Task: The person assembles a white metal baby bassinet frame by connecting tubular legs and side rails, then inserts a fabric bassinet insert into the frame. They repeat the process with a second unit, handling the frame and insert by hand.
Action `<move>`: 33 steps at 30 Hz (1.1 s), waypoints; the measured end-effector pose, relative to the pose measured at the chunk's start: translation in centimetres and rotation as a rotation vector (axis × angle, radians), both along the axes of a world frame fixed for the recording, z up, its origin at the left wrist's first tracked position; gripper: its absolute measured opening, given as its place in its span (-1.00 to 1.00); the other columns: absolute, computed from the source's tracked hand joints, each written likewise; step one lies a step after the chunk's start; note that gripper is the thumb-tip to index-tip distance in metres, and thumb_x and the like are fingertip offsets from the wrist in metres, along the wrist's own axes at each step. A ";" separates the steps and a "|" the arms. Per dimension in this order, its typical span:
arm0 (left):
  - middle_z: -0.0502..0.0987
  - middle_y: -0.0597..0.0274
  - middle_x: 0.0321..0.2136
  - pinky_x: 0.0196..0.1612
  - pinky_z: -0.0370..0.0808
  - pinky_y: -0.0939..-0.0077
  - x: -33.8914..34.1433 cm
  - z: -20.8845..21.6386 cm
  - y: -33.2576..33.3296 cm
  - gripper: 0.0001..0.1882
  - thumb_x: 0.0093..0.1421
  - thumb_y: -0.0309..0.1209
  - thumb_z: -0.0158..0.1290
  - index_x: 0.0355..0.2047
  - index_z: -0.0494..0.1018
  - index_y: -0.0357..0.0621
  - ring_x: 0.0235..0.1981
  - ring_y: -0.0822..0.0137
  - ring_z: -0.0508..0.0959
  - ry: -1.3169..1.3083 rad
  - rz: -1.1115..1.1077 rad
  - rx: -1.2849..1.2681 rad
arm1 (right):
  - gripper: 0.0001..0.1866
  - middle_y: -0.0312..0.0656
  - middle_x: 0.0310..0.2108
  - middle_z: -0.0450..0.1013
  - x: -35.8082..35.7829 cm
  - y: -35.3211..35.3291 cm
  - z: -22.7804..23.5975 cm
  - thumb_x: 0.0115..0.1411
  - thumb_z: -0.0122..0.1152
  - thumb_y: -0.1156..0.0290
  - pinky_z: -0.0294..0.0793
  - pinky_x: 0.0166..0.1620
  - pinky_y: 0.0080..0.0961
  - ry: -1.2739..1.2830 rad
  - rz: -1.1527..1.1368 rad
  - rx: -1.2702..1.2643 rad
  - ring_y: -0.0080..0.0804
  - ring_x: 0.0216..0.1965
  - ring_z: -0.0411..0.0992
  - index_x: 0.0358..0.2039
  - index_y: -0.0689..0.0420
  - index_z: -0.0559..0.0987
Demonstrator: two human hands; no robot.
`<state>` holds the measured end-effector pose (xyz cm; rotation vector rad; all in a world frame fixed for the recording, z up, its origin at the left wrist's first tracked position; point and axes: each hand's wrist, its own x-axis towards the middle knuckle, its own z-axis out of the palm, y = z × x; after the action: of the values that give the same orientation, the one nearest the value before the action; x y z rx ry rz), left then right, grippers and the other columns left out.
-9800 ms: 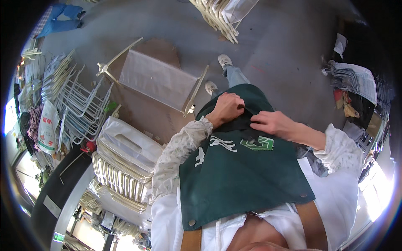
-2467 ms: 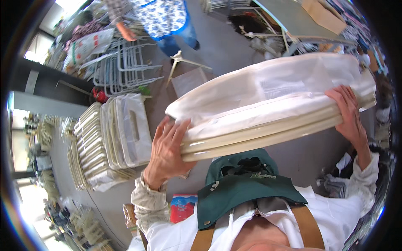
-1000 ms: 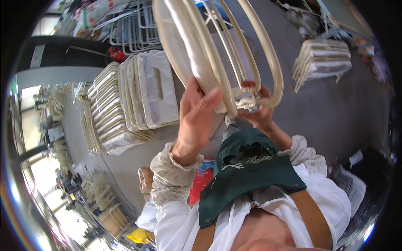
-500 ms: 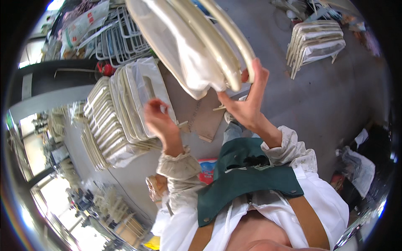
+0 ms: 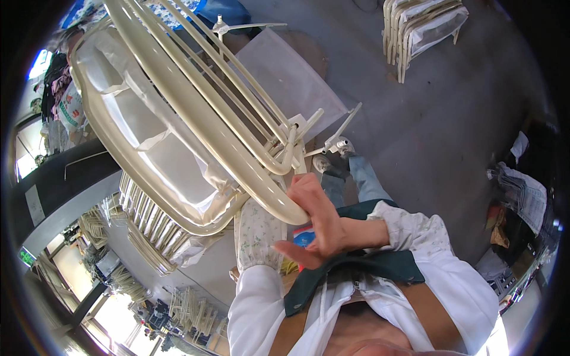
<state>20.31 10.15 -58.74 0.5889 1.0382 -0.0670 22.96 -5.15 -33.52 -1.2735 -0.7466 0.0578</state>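
A large cream tubular metal frame [image 5: 196,113], built of several bent tubes, slants across the upper left and centre. Whitish sheeting [image 5: 172,163], partly see-through, fills its rounded outer loop. Beside the lower rounded tube end is my right hand [image 5: 323,222], its thumb stretched away and its fingers bent near the tube. Whether those fingers press on the metal is hard to tell. My left forearm, in a pale patterned sleeve [image 5: 259,231], reaches up behind the frame, which hides the left hand. Thin tube ends and a joint [image 5: 294,133] stick out at the frame's right side.
Behind the frame at left stands a row of similar cream frames [image 5: 145,213]. Another stack [image 5: 421,29] sits on the floor at far right. A pale flat sheet [image 5: 291,77] lies beyond the frame. Clear-wrapped material [image 5: 522,196] is at the right edge.
The cream frame has come lower and to the left, showing more of its tubes. My left hand has gone behind it. My right hand has moved down and left, its thumb now away from the tube.
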 end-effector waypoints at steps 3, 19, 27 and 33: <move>0.55 0.09 -0.32 -0.29 0.57 0.33 1.7 0.0 1.4 -0.60 0.33 -0.11 -0.16 -0.17 0.44 -0.21 -0.31 0.26 0.56 -0.058 -0.010 -0.001 | -0.37 0.06 -0.11 0.30 1.5 -2.1 -1.4 0.11 0.20 0.38 0.27 -0.09 -0.21 0.069 0.119 0.029 -0.10 -0.20 0.28 0.15 0.38 0.27; 0.55 0.05 -0.38 -0.37 0.60 0.30 2.8 0.7 -2.8 -0.50 0.35 0.00 -0.21 -0.15 0.42 -0.23 -0.41 0.20 0.57 -0.112 -0.199 -0.334 | -0.62 0.08 0.05 0.41 9.7 -9.5 -28.1 0.29 0.13 0.30 0.30 0.24 -0.17 1.775 0.824 0.451 0.08 0.14 0.33 0.03 0.25 0.46; 0.56 0.04 -0.41 -0.41 0.61 0.29 5.9 -0.2 -6.5 -0.45 0.36 0.05 -0.24 -0.14 0.41 -0.24 -0.46 0.17 0.57 -0.110 -0.302 -0.529 | -0.68 0.04 -0.14 0.39 13.5 -11.7 -22.8 0.28 0.13 0.46 0.53 -0.18 -0.54 1.565 0.727 -0.150 -0.35 -0.24 0.47 -0.06 0.40 0.36; 0.55 -0.02 -0.45 -0.50 0.58 0.32 5.2 0.7 -9.5 -0.46 0.39 -0.03 -0.26 -0.05 0.36 -0.35 -0.58 0.15 0.56 -0.112 -0.311 -0.749 | -0.83 0.00 -0.30 0.39 17.2 -11.6 -23.2 0.30 0.04 0.49 0.49 -0.31 -0.62 2.025 0.667 -0.334 -0.42 -0.36 0.43 -0.24 0.38 0.38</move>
<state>25.48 0.65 -58.00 0.0600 0.7285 -0.6601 40.16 -16.77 -56.73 -0.6176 0.7029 1.7568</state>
